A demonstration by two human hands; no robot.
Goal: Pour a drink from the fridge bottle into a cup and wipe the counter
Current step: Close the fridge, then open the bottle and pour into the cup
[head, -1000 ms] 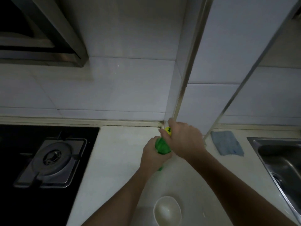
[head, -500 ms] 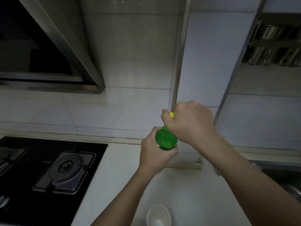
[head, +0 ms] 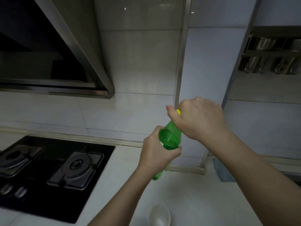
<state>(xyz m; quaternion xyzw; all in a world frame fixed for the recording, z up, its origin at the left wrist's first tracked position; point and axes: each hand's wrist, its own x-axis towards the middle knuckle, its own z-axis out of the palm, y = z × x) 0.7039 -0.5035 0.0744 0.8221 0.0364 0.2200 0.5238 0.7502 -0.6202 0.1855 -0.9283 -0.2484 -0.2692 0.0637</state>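
Counter [head: 123,185] fills the bottom, hob [head: 53,173] at 8 o'clock. Green bottle [head: 170,137] centre, neck tilted toward 1 o'clock. Left hand [head: 156,154] wraps its body, right hand [head: 198,118] clenches yellow cap [head: 178,111]. Cloth [head: 223,172] at 4, cup [head: 159,215] at 6. Uncapping, likely: brace body, twist slowly, neck up, fizz may spray.
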